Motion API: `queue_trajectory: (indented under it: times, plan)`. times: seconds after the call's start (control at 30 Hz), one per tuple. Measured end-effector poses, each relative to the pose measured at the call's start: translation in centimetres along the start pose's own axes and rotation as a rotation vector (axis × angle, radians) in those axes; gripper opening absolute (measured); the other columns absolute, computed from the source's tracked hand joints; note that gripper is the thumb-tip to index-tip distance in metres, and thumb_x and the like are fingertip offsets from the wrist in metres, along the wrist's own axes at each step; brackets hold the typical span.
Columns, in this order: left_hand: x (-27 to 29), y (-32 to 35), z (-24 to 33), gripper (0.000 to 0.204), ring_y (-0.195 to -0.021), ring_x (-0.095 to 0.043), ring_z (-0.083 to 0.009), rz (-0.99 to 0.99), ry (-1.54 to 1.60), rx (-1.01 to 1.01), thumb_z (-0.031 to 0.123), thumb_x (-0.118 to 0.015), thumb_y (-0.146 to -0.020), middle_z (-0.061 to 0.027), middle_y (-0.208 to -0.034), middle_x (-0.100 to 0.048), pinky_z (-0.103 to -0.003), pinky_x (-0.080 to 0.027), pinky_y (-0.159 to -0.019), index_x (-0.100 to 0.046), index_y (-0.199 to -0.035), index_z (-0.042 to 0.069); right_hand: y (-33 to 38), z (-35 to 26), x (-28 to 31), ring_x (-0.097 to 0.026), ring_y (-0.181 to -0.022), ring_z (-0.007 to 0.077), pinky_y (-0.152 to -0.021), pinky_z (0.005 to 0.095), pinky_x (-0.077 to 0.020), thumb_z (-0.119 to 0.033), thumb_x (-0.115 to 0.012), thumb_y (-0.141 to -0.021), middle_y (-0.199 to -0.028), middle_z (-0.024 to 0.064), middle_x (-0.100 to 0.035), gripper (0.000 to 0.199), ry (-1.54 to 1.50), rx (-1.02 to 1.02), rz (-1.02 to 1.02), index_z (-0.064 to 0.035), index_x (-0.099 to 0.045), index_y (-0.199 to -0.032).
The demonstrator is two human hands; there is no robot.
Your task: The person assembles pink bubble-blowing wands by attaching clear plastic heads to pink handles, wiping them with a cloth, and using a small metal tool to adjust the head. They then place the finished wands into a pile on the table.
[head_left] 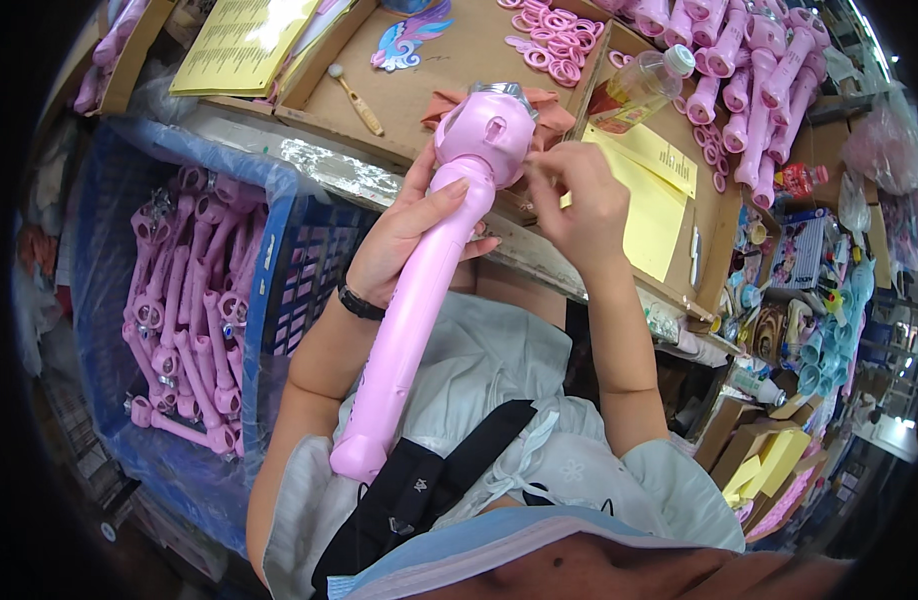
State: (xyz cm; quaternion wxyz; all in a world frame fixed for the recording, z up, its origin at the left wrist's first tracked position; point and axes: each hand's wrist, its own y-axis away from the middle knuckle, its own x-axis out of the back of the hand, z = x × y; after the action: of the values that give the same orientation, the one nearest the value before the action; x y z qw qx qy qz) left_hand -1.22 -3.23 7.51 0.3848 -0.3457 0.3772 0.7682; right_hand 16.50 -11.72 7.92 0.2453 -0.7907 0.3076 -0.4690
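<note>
Above the lap, a long pink toy wand (419,290), glossy, round-headed.
Left hand (404,235) wrapped around its neck; right hand (579,200) fingertips pinched together at the head.

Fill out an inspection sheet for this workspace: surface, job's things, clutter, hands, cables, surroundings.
Surface: cardboard tray on a foil-edged bench.
Job's things: long pink toy wand, head up, lower end resting on the lap.
Clutter: pink rings, wooden brush, clear bottle, yellow sheets.
Hands: left hand grips the wand's shaft; right hand pinches at the side of its head.
Cables: nothing seen.
Surroundings: blue crate of pink wands at left, more wands piled top right, boxes lower right.
</note>
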Motion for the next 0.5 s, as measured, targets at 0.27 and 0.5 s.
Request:
queue_trajectory:
  times: [0.27,0.5]
  plan:
    - [-0.16,0.01,0.05,0.069,-0.08,-0.058,-0.0145,0.017,-0.009,-0.004,0.014,-0.057,-0.091,-0.0065,-0.106,-0.054,-0.042,-0.056,-0.077,-0.016,-0.145,0.028,0.02,0.16,0.29,-0.059,-0.058,0.0149,-0.049,0.0249,-0.0482,0.001,-0.071,-0.072,-0.08,0.0085,-0.062,0.016,0.025,0.04,-0.014,-0.0033,-0.062,-0.084]
    - [0.2,0.04,0.14,0.068,-0.085,-0.057,-0.0169,-0.02,-0.046,-0.002,0.016,-0.053,-0.093,-0.0075,-0.113,-0.051,-0.049,-0.051,-0.087,-0.013,-0.147,0.027,-0.02,0.19,0.06,-0.062,-0.065,0.0235,-0.054,0.0305,-0.0489,-0.003,-0.07,-0.07,-0.079,0.0071,-0.062,0.017,0.02,0.015,-0.004,-0.0075,-0.06,-0.082]
